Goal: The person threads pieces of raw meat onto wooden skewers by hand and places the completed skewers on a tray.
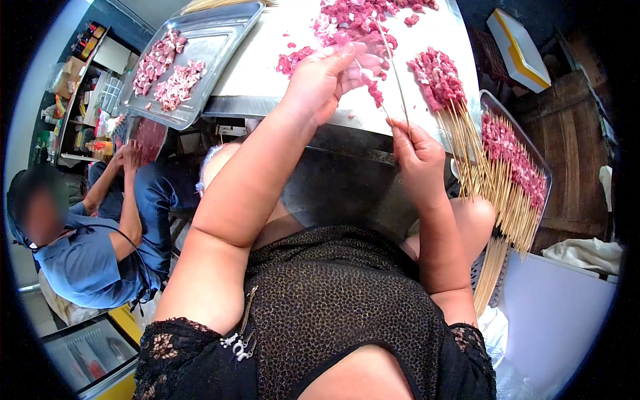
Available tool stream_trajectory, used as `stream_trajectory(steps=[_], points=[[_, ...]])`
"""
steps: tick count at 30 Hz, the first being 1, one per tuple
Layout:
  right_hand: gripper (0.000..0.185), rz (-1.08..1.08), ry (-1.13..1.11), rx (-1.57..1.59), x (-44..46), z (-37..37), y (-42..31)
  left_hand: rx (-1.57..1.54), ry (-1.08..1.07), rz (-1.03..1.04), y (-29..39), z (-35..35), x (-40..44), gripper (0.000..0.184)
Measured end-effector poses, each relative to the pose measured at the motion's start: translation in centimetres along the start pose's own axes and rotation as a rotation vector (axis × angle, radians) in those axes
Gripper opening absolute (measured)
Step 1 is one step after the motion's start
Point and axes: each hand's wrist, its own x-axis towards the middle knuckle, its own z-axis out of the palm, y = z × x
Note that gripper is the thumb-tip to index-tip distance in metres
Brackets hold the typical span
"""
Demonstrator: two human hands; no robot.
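Note:
My right hand pinches the lower end of a thin wooden skewer that points up over the white table. Pieces of red meat hang between my two hands, beside that skewer. My left hand is over the table, palm partly up, its fingers curled at pinkish meat; exactly what they grip is hard to make out. Behind it lies a heap of cut raw meat. To the right, a bundle of loaded skewers rests on the table with the bare sticks toward me.
A metal tray with two meat piles stands at the table's left. Another tray on the right holds many loaded skewers. Bare sticks lie below it. A person in blue sits at the left, hands together. A white box stands back right.

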Motion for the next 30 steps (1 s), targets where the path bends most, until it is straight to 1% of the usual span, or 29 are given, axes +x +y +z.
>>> stream_trajectory(steps=[1, 2, 3, 5, 7, 9, 12, 14, 17, 19, 20, 22, 24, 27, 28, 30], points=[[0.017, 0.034, -0.006, 0.037, -0.1, -0.1, -0.1, 0.006, -0.027, -0.006, 0.1, -0.1, 0.0, 0.026], [0.017, 0.066, -0.013, 0.075, -0.1, -0.2, -0.3, 0.077, -0.034, -0.040, 0.2, -0.7, 0.4, 0.026], [0.017, 0.063, -0.015, 0.072, 0.0, -0.3, -0.4, 0.074, -0.032, -0.036, 0.3, -0.9, 0.6, 0.026], [0.017, 0.069, -0.021, 0.104, 0.1, -0.3, -0.5, 0.123, 0.005, 0.072, 0.7, -0.9, 0.7, 0.028], [0.017, 0.068, -0.033, 0.085, 0.0, -0.4, -0.4, 0.128, 0.025, 0.078, 1.1, -1.3, 0.9, 0.029], [0.017, 0.068, -0.041, 0.064, -0.1, -0.3, -0.2, 0.000, 0.070, 0.079, 1.3, -1.2, 1.1, 0.028], [0.017, 0.042, -0.034, 0.057, -0.2, -0.3, 0.0, 0.008, 0.093, 0.057, 1.1, -1.1, 1.2, 0.028], [0.017, 0.027, -0.031, -0.037, -0.1, -0.5, -0.2, -0.013, 0.101, 0.036, 1.2, -0.8, 1.0, 0.028], [0.017, 0.063, -0.040, -0.003, -0.1, -0.4, -0.3, -0.017, 0.120, 0.007, 1.1, -0.4, 0.8, 0.028], [0.017, 0.069, -0.042, 0.001, -0.1, -0.6, -0.3, -0.082, 0.125, -0.009, 1.2, -0.1, 0.6, 0.027], [0.017, 0.035, -0.038, -0.016, -0.1, -0.6, 0.0, -0.086, 0.116, 0.003, 1.4, 0.0, 0.4, 0.027], [0.017, -0.005, -0.037, -0.037, -0.1, -0.7, 0.1, -0.106, 0.070, -0.044, 1.6, 0.1, 0.2, 0.026], [0.018, 0.063, -0.054, 0.032, -0.1, -0.7, 0.0, -0.092, 0.070, -0.054, 1.4, 0.2, 0.1, 0.026], [0.018, 0.083, -0.074, 0.085, -0.2, -0.8, -0.4, -0.046, 0.059, -0.070, 0.9, 0.3, 0.1, 0.025], [0.018, 0.091, -0.079, 0.084, -0.4, -0.7, -0.7, -0.038, 0.041, -0.038, 0.5, 0.5, 0.1, 0.024], [0.018, 0.190, -0.067, 0.230, -0.4, -0.7, -1.6, 0.023, 0.043, 0.013, 0.1, 0.2, 0.4, 0.022]])
